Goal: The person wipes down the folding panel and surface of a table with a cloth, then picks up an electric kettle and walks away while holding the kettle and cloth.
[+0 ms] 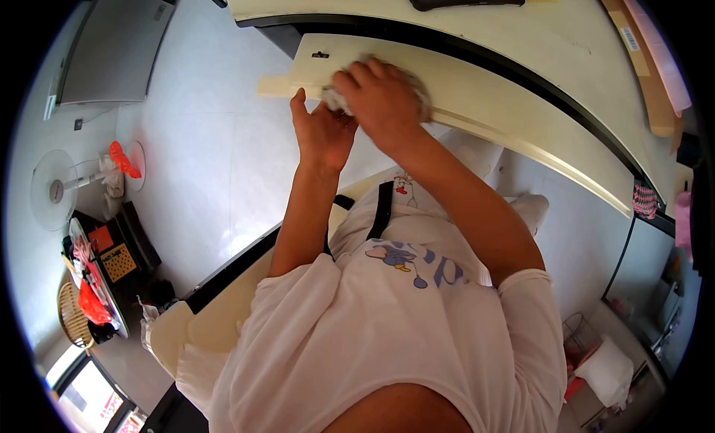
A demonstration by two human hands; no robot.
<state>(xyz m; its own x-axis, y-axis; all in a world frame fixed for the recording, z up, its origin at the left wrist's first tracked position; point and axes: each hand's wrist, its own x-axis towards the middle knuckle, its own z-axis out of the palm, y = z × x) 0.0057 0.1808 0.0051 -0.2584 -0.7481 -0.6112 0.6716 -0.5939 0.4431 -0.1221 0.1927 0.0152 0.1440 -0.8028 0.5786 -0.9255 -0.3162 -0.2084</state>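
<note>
Pale cloth (419,92) mostly behind right hand (381,98)

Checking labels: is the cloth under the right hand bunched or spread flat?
Bunched: the cloth shows as a crumpled wad on both sides of the right hand; blur hides finer folds.

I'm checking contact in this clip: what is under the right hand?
Under the right hand, a pale, crumpled cloth shows at the edges, over a cream panel. The cloth's middle and the panel surface beneath it are hidden.
</note>
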